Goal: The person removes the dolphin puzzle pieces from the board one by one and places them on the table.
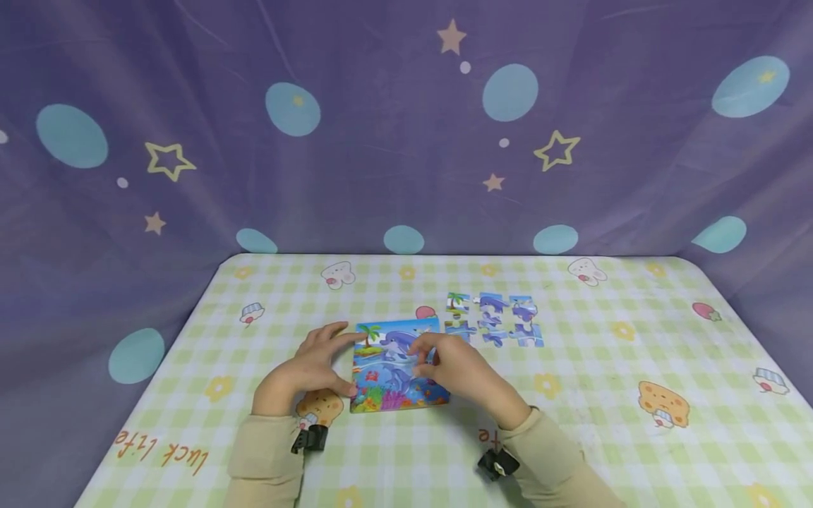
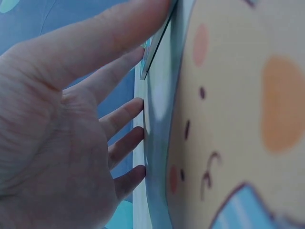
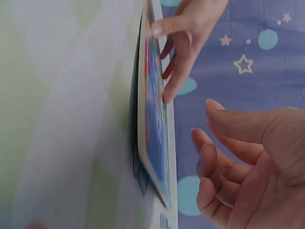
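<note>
A flat square dolphin picture board [image 1: 384,401] lies on the table, showing a palm tree, dolphins and coral. My left hand [image 1: 311,363] rests at its left side, thumb on the lower left edge and index finger by the upper left corner. The left wrist view shows those fingers spread and fairly straight. Over the right part of the board hovers my right hand [image 1: 460,367], fingers loosely bent. In the right wrist view the right hand [image 3: 248,162] is raised off the board [image 3: 155,119], with nothing seen between thumb and fingers.
Several loose jigsaw pieces [image 1: 492,333] with dolphin and palm tree parts lie in rows just beyond the board's upper right. A green checked cloth [image 1: 603,395] covers the table. Behind it hangs a purple curtain [image 1: 394,176] with stars and dots.
</note>
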The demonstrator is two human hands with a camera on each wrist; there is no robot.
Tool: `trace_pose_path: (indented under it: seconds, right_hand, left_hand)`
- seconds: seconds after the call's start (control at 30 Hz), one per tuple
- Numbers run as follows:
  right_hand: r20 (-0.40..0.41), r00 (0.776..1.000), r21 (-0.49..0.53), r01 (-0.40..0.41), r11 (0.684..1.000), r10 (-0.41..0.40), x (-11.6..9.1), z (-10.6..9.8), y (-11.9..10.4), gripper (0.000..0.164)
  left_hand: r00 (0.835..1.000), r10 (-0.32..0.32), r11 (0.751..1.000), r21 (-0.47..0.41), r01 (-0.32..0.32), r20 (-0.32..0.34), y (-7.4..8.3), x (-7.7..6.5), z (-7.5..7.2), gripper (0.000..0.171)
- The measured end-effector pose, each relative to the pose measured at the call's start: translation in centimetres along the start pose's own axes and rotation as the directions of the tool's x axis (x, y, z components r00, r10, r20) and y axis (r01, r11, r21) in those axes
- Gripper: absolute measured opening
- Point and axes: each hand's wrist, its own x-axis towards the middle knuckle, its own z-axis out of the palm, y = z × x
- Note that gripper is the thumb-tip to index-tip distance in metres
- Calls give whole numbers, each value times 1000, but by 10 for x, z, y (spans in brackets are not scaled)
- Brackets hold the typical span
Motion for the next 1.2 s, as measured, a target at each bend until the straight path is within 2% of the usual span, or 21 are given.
trace_pose_path:
  seconds: [0.23,0.57,0.83,1.2]
  right_hand:
    - [13,1000,35,-9,999,8,13,15,-15,23]
    - [44,999,27,-15,1000,14,25,36,-30,24]
    - [78,993,-52,-81,995,85,28,48,-34,35]
    - [93,989,-143,-97,985,111,28,55,-29,46]
  left_hand:
    - [1000,-21,1000,18,21,1,0,2,0,89]
    - [999,-38,999,10,38,-1,1,1,1,90]
    - [999,-40,999,15,40,3,1,0,-1,89]
    - [999,-33,999,16,33,-6,-1,1,0,90]
